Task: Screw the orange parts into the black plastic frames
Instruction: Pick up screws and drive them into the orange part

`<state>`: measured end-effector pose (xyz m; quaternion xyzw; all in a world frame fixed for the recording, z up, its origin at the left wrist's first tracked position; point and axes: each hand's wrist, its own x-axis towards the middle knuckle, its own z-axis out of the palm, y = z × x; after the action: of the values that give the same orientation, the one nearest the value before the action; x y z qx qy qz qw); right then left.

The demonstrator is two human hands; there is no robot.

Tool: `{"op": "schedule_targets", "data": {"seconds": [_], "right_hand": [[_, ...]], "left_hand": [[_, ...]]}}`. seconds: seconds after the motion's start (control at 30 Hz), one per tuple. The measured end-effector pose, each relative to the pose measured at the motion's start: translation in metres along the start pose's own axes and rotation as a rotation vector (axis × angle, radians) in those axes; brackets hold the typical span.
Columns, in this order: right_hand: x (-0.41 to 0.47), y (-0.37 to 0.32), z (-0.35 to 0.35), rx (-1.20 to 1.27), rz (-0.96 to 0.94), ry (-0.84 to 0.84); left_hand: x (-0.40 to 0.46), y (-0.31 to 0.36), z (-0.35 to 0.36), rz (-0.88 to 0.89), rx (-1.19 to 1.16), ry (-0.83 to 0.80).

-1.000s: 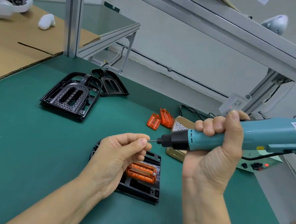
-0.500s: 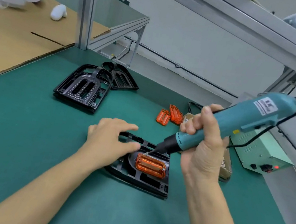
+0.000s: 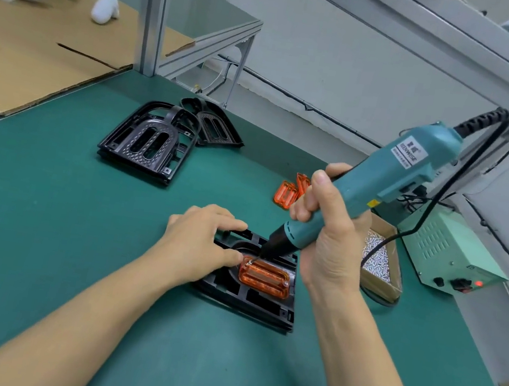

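Right hand [image 3: 326,237] wrapped round teal screwdriver [image 3: 376,192], bit tilted onto near-left corner of orange part [image 3: 264,278]. Left hand [image 3: 201,244], fingers loosely flat, pressing black frame [image 3: 250,295] against green table [image 3: 41,225], probably against twisting. Spare frames [image 3: 151,143] stacked farther back, within reach.

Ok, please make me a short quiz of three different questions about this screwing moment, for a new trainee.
1. True or false: the bit of the electric screwdriver is at the far left corner of the orange part.
2. Which hand steadies the black frame? A) left hand B) right hand
3. Fill in: the spare orange parts lie on the green ____.

Key: 1 true. 2 A; the right hand grips the screwdriver. 3 mat.
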<state>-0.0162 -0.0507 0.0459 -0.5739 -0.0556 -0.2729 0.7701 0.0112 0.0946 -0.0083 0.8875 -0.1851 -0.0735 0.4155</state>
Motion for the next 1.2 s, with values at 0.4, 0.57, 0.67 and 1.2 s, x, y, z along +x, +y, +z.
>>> {"op": "schedule_targets", "data": {"seconds": [0.4, 0.57, 0.67, 1.2], "right_hand": [[0.009, 0.003, 0.005, -0.068, 0.058, -0.225], [0.009, 0.002, 0.005, -0.036, 0.089, -0.345], [0.009, 0.003, 0.004, -0.041, 0.092, -0.353], [0.011, 0.01, 0.01, -0.068, 0.093, -0.398]], "left_hand": [[0.001, -0.002, 0.002, -0.019, -0.047, 0.003], [0.002, -0.003, 0.003, -0.018, -0.038, 0.014], [0.003, -0.003, 0.004, -0.03, -0.047, 0.013], [0.002, -0.004, 0.004, -0.064, -0.095, 0.001]]}}
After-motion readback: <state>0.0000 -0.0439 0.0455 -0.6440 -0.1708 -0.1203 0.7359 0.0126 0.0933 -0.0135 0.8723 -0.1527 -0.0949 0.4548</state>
